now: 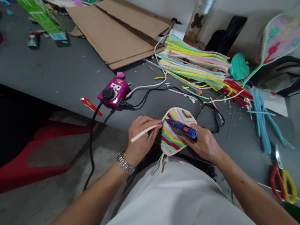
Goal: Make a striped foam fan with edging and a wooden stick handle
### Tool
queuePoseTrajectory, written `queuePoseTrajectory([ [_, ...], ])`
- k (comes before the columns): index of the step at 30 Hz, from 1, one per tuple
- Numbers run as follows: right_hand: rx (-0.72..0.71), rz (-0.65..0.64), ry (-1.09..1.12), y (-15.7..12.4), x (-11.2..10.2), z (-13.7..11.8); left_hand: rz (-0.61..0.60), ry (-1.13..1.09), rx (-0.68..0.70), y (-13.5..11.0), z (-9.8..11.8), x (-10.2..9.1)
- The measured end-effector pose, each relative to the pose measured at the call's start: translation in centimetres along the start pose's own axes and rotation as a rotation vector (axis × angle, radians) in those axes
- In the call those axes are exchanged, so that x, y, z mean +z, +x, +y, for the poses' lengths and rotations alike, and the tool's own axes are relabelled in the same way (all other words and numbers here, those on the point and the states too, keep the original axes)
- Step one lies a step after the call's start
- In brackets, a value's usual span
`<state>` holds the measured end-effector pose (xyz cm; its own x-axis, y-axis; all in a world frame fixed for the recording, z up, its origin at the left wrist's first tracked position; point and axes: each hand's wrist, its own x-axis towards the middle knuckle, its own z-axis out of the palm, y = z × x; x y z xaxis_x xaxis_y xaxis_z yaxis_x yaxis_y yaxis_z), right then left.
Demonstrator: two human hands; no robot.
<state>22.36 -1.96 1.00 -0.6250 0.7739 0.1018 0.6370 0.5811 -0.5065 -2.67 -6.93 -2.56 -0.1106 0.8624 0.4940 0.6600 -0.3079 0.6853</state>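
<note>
Left hand [139, 141] pinches cream strip [141, 134]; right hand [205, 140] grips blue glue gun [178, 126].
Striped panel [170, 138] between them, at table's [58, 71] six-o'clock edge; nozzle [168, 121] near strip's two-o'clock end, probably for precise gluing.

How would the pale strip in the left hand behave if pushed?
Probably light: the strip is thin. Perhaps springy, not limp: its end juts straight from the left hand. Likely bendable: similar edging rounds the striped piece.

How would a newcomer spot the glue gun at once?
From the gray table, go to the striped panel by its near edge. The glue gun is over it, held in the right hand: dark blue with an orange patch, unlike the slim cream strip in the left hand.
</note>
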Motion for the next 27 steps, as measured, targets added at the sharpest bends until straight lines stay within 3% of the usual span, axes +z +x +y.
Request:
queuePoseTrajectory([
  [5, 0.053, 0.012, 0.047, -0.1, 0.1, 0.1, -0.024, 0.003, -0.014, 0.1, 0.1, -0.1],
  [10, 0.173, 0.052, 0.314, -0.7, -0.4, 0.5, -0.041, 0.013, -0.014, 0.1, 0.3, -0.2],
  [15, 0.403, 0.267, 0.529, -2.0, -1.5, 2.1, -0.062, 0.02, -0.021, -0.1, 0.3, -0.2],
  [23, 0.529, 0.706, 0.985, -3.8, -3.9, 3.9, -0.098, 0.081, 0.041, -0.6, 0.4, 0.1],
  [27, 0.728, 0.75, 1.154, -5.8, -4.8, 4.9, -0.096, 0.101, 0.067, -0.7, 0.2, 0.3],
])
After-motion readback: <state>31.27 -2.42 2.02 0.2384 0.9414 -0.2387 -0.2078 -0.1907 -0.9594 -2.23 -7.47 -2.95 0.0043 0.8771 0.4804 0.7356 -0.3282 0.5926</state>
